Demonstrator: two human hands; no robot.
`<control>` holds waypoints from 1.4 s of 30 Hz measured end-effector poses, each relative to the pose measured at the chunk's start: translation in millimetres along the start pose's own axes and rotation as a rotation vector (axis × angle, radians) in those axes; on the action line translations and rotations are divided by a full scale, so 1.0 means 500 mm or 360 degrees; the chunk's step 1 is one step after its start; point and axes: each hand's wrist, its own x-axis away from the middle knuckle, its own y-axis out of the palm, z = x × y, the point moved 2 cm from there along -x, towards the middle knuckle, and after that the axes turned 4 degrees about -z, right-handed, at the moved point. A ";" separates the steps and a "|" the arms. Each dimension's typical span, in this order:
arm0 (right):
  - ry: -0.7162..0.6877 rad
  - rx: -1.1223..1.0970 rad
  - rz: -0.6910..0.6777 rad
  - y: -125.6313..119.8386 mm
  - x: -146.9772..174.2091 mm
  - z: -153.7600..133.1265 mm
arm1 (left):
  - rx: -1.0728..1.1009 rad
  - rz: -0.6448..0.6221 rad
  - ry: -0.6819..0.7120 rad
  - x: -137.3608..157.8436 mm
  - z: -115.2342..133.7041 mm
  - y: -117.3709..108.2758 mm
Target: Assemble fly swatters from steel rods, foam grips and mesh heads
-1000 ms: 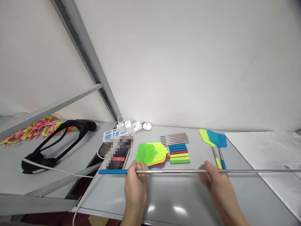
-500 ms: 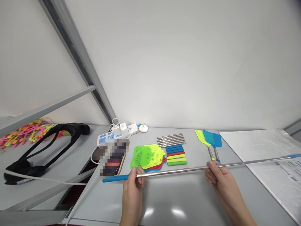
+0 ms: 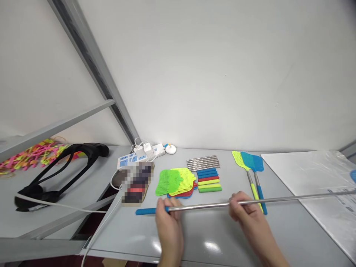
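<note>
Both my hands hold one long fly swatter across the grey table [image 3: 200, 237]. Its steel rod [image 3: 286, 199] is extended and runs from a blue grip [image 3: 148, 211] at the left to a blue head [image 3: 353, 175] at the right frame edge. My left hand [image 3: 169, 218] pinches the rod just right of the blue grip. My right hand [image 3: 246, 213] grips the rod near its middle. Behind the rod lie a pile of green, yellow and red mesh swatter heads [image 3: 175, 182], a row of coloured grips [image 3: 209, 180] and several short steel rods [image 3: 203, 162].
Two finished swatters, yellow [image 3: 244, 168] and blue [image 3: 254, 172], lie right of the parts. A white sheet under clear plastic [image 3: 314, 174] covers the right side. At the left are a blurred phone [image 3: 137, 182], a power strip [image 3: 140, 155], a black headband device [image 3: 59, 170] and coloured bands [image 3: 33, 152].
The swatter has shifted right, its blue head now showing at the right frame edge. My right hand slid left along the rod, and the rod levelled out again.
</note>
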 end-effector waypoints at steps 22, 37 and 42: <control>0.0150 -0.0090 -0.0152 0.002 -0.006 -0.009 | -0.0231 -0.0080 0.0099 -0.010 0.032 -0.002; -0.0062 -0.0147 -0.0239 0.115 -0.013 -0.023 | 0.0108 -0.0095 -0.0198 0.049 -0.059 0.061; 0.0034 -0.0040 -0.0277 0.127 -0.016 -0.031 | 0.0012 -0.0169 -0.0143 0.035 -0.035 0.065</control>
